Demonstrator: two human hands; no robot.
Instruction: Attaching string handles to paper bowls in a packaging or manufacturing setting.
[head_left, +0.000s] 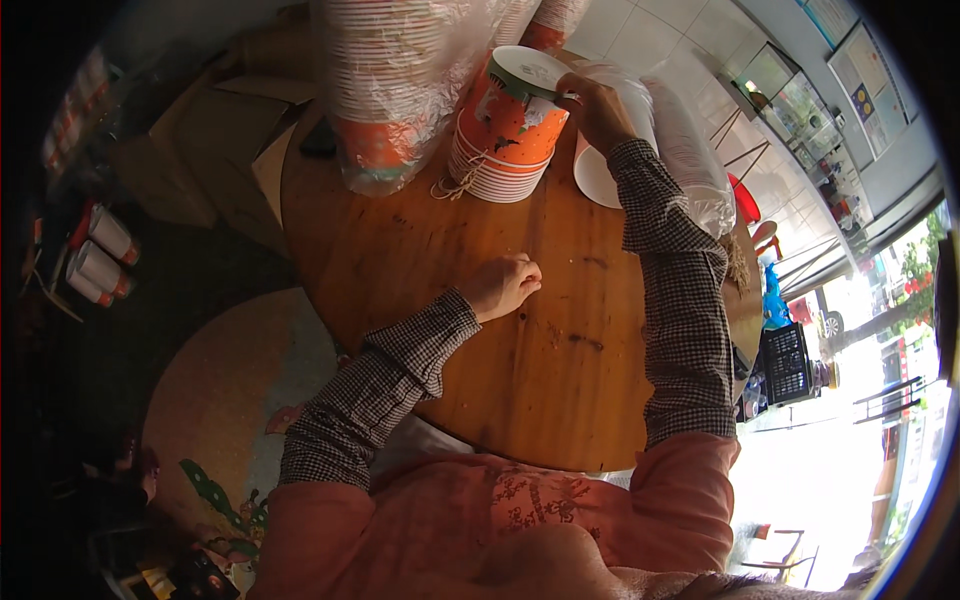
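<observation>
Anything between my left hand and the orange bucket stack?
Nothing visible stands between the left hand and the orange bucket stack; only wooden tabletop shows there. Some brown twine is at the stack's lower left, beside the direct path. The right hand is at its upper right edge.

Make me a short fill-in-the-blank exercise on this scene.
1. The cup stack at the right hand is mainly ____ in colour.
2. Over the table, the left hand's fingers are ____, not straight.
3. The tall plastic-wrapped stack stands on the picture's ____ side of that cup stack.

Missing words: orange; curled; left.
</observation>
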